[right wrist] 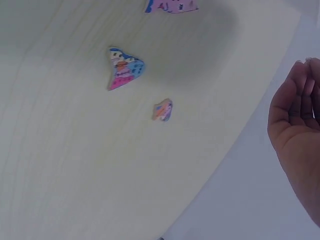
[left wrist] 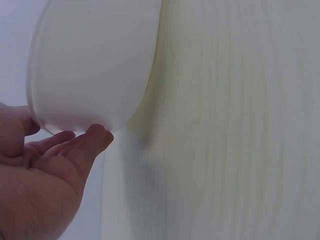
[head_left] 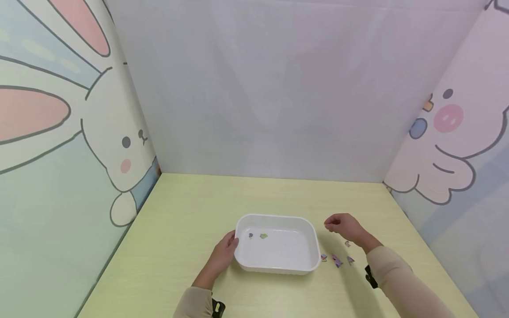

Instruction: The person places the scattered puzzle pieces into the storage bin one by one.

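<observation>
A white rectangular dish (head_left: 278, 267) with rounded corners stands on the table. My left hand (head_left: 223, 252) grips its left end, thumb at the rim and fingers against the outer wall, as the left wrist view shows. Inside the dish lie a small bluish piece (head_left: 251, 236) and a small green piece (head_left: 263, 236). My right hand (head_left: 345, 226) hovers above the table just right of the dish, its fingertips drawn together; whether anything is between them is hidden. Below it lie several flat printed pieces, among them a purple piece (head_left: 337, 260), a triangular piece (right wrist: 125, 69) and a small rounded piece (right wrist: 163, 109).
The light yellow wood-grain table (head_left: 191, 203) meets a pale back curtain (head_left: 258, 97). Side panels carry a cartoon rabbit (head_left: 107, 145) on the left and a white cartoon animal (head_left: 457, 145) on the right. Another printed piece (head_left: 324, 258) lies close to the dish's right end.
</observation>
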The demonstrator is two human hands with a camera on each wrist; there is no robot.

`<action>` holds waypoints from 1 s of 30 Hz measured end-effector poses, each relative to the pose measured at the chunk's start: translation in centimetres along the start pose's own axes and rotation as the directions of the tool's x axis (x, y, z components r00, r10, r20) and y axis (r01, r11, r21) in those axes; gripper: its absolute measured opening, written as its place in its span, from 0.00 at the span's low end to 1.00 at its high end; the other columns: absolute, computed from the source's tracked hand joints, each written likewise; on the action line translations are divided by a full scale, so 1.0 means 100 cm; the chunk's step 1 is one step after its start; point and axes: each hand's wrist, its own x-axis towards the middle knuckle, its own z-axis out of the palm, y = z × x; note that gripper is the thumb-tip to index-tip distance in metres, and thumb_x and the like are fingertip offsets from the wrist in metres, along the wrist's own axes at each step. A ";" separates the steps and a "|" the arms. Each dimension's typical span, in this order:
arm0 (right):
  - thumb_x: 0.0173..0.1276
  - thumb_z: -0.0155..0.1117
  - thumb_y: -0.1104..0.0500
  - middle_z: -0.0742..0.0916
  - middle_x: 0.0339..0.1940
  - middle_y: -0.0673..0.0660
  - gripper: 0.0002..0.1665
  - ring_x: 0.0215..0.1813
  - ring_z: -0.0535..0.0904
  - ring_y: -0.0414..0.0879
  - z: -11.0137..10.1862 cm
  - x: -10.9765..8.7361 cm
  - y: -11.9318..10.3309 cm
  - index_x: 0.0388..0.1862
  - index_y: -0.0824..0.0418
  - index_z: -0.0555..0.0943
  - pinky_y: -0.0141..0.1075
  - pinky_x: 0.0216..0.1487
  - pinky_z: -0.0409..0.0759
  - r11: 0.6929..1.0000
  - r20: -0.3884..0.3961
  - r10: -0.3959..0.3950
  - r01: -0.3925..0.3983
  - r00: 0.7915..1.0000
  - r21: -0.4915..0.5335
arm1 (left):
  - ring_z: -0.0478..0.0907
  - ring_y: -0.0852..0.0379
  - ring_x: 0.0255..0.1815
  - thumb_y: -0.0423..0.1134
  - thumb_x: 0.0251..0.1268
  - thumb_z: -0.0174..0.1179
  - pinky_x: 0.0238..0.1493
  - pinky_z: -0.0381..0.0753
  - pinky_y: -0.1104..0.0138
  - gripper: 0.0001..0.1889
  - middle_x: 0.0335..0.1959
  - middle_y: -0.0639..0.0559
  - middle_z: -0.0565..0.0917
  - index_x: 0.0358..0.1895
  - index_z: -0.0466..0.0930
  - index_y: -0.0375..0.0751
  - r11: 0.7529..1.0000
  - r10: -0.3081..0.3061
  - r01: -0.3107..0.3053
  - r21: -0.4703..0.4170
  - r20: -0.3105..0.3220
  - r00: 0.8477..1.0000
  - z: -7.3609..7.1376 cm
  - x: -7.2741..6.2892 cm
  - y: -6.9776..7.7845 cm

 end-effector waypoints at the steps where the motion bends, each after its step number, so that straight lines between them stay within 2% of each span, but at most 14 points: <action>1: 0.70 0.63 0.60 0.85 0.37 0.62 0.13 0.42 0.79 0.59 -0.001 0.000 -0.002 0.45 0.69 0.81 0.44 0.34 0.79 1.000 0.000 0.000 0.000 1.000 0.007 | 0.69 0.36 0.64 0.40 0.79 0.44 0.64 0.66 0.44 0.24 0.65 0.33 0.71 0.70 0.62 0.28 1.000 0.001 -0.001 0.001 -0.001 1.000 0.000 0.000 0.000; 6: 0.71 0.63 0.59 0.85 0.38 0.63 0.14 0.43 0.79 0.60 -0.001 0.005 -0.010 0.46 0.70 0.81 0.52 0.41 0.80 0.999 0.013 0.005 -0.005 1.000 0.034 | 0.68 0.36 0.65 0.40 0.79 0.44 0.64 0.66 0.44 0.24 0.65 0.33 0.71 0.70 0.62 0.28 1.000 0.006 -0.006 -0.002 0.001 1.000 0.000 0.001 0.000; 12: 0.70 0.63 0.59 0.85 0.38 0.61 0.13 0.42 0.80 0.58 -0.002 0.012 -0.019 0.45 0.69 0.82 0.54 0.43 0.80 0.999 0.026 -0.029 0.028 0.999 0.037 | 0.69 0.36 0.64 0.40 0.79 0.44 0.64 0.67 0.44 0.24 0.65 0.34 0.72 0.70 0.62 0.29 1.000 0.001 -0.001 -0.007 0.002 1.000 0.000 0.000 -0.001; 18: 0.70 0.64 0.59 0.85 0.35 0.58 0.09 0.41 0.80 0.55 0.001 0.018 -0.036 0.43 0.65 0.83 0.48 0.41 0.80 0.999 0.034 -0.042 0.041 0.999 0.013 | 0.68 0.36 0.65 0.41 0.80 0.43 0.65 0.65 0.44 0.24 0.66 0.34 0.71 0.71 0.62 0.30 1.000 -0.010 0.011 -0.013 0.005 1.000 0.000 0.000 0.001; 23: 0.69 0.64 0.61 0.85 0.34 0.56 0.08 0.38 0.79 0.48 0.005 0.022 -0.052 0.42 0.66 0.83 0.46 0.40 0.81 0.998 0.043 -0.065 0.065 0.997 -0.016 | 0.68 0.36 0.65 0.41 0.79 0.43 0.65 0.65 0.44 0.24 0.65 0.34 0.71 0.71 0.62 0.30 1.000 -0.010 0.010 -0.005 0.002 1.000 0.000 0.000 0.002; 30: 0.69 0.64 0.62 0.85 0.33 0.53 0.07 0.37 0.80 0.45 0.016 0.030 -0.070 0.40 0.66 0.84 0.41 0.39 0.80 0.994 0.077 -0.098 0.101 0.992 -0.044 | 0.68 0.35 0.65 0.40 0.79 0.44 0.65 0.64 0.43 0.24 0.65 0.34 0.72 0.70 0.63 0.30 1.000 -0.001 0.001 0.002 -0.001 1.000 0.001 0.000 0.001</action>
